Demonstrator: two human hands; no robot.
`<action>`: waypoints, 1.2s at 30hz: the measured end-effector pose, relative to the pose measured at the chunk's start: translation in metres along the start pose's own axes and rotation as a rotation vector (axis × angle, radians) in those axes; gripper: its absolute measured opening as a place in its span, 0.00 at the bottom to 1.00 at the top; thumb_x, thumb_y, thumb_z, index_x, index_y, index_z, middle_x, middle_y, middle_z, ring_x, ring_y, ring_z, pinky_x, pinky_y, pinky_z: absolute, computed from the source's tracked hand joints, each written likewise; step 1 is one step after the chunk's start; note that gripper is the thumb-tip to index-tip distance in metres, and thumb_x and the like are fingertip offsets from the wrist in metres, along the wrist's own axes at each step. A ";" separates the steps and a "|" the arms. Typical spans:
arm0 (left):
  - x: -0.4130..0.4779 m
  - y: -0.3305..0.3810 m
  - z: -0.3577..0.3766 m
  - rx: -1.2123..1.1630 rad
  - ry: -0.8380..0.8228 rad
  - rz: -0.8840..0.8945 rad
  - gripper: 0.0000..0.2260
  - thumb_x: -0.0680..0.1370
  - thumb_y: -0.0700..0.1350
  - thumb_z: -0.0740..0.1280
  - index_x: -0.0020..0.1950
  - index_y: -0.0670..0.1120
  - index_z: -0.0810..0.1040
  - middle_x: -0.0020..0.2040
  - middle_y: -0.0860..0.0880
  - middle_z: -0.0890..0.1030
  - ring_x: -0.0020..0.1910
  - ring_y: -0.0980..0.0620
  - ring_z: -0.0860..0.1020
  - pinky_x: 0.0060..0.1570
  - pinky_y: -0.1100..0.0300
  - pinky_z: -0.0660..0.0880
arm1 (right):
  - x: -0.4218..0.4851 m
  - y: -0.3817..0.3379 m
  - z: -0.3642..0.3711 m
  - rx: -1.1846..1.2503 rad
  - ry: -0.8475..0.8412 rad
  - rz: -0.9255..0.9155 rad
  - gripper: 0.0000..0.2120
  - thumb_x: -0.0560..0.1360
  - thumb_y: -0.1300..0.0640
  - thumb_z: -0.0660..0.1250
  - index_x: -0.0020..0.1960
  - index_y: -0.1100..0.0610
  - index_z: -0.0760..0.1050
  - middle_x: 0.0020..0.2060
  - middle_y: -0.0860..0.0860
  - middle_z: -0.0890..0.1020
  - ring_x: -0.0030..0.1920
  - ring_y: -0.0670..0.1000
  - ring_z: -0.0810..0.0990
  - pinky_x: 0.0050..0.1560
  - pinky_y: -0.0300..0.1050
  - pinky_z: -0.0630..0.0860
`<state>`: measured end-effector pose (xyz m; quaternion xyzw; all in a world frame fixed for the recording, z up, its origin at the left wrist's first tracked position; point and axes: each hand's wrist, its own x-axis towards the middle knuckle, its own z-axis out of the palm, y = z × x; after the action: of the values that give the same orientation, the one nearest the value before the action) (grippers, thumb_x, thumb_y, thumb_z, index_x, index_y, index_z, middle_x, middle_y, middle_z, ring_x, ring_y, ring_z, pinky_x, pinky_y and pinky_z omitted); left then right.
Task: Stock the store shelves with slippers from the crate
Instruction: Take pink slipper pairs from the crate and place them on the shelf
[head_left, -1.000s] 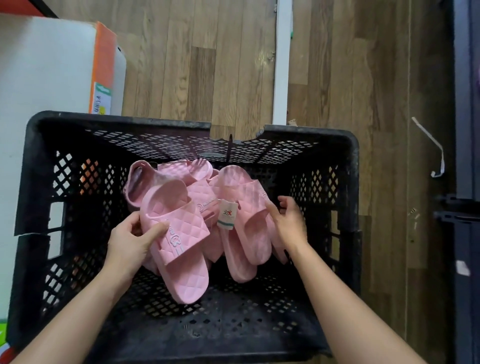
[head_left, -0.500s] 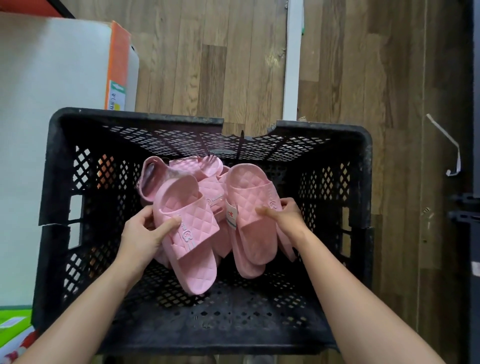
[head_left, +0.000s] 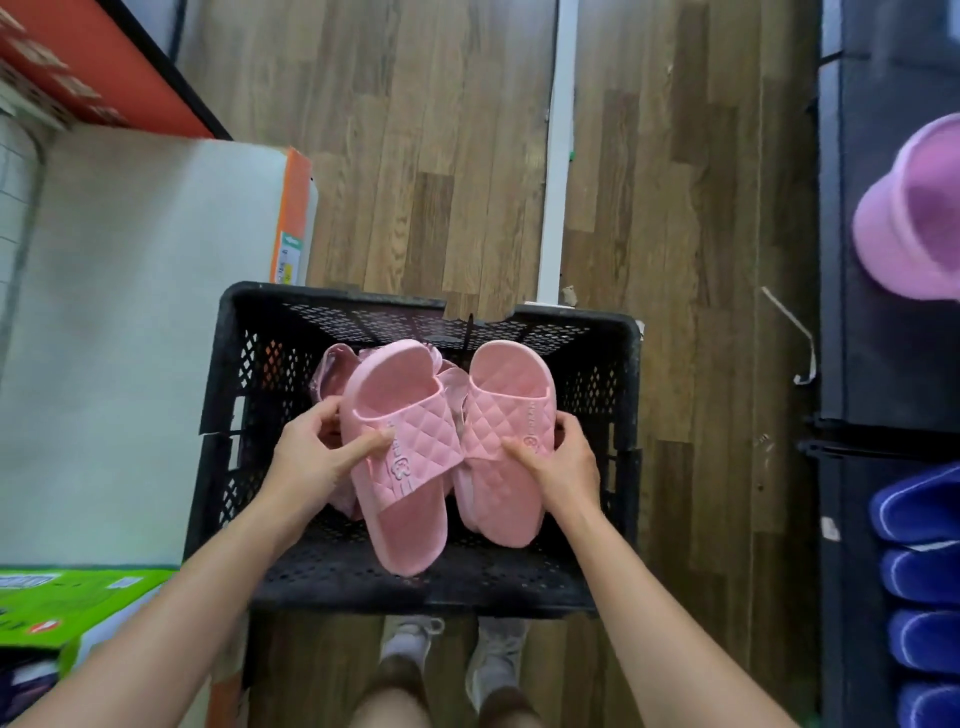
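Observation:
A black lattice crate (head_left: 332, 297) stands on the wooden floor below me. My left hand (head_left: 317, 457) grips a pink quilted slipper (head_left: 400, 467) by its strap, raised above the crate's inside. My right hand (head_left: 558, 460) grips a second pink quilted slipper (head_left: 509, 415) beside it. The two slippers touch at their straps. More pink slippers (head_left: 332, 374) lie beneath them in the crate, mostly hidden.
A dark shelf unit (head_left: 883, 312) runs along the right, with a purple slipper (head_left: 914, 213) and several blue slippers (head_left: 919, 571) on it. A large white box with an orange edge (head_left: 156, 291) stands left of the crate. A green box (head_left: 67, 603) lies at lower left. My feet (head_left: 452, 654) show below the crate.
Both hands have lifted their pink slippers up out of the pile. My view has risen and pulled back, so the crate looks smaller and the shelf on the right has come into sight.

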<state>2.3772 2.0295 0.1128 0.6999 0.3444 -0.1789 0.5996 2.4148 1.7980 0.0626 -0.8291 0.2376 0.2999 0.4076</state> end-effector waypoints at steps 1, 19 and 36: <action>-0.008 0.013 -0.004 0.001 -0.010 0.015 0.18 0.58 0.55 0.76 0.46 0.53 0.81 0.42 0.49 0.84 0.45 0.47 0.81 0.46 0.43 0.79 | -0.012 -0.007 -0.008 0.007 0.006 -0.015 0.29 0.65 0.47 0.75 0.62 0.52 0.69 0.55 0.49 0.79 0.54 0.51 0.78 0.54 0.51 0.76; -0.186 0.260 -0.050 -0.080 -0.115 0.419 0.19 0.58 0.56 0.74 0.46 0.52 0.81 0.44 0.50 0.84 0.44 0.51 0.80 0.50 0.48 0.77 | -0.222 -0.172 -0.214 0.124 0.282 -0.452 0.24 0.64 0.44 0.76 0.54 0.43 0.68 0.49 0.45 0.78 0.47 0.46 0.78 0.46 0.50 0.80; -0.363 0.404 -0.042 -0.237 -0.158 0.752 0.18 0.61 0.49 0.77 0.49 0.47 0.80 0.37 0.51 0.83 0.32 0.54 0.80 0.32 0.59 0.79 | -0.404 -0.253 -0.375 0.209 0.418 -0.847 0.20 0.65 0.50 0.76 0.49 0.36 0.69 0.45 0.38 0.80 0.43 0.39 0.78 0.40 0.36 0.77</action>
<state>2.3979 1.9547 0.6522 0.6872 0.0350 0.0407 0.7245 2.4042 1.6915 0.6596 -0.8501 -0.0152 -0.0908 0.5185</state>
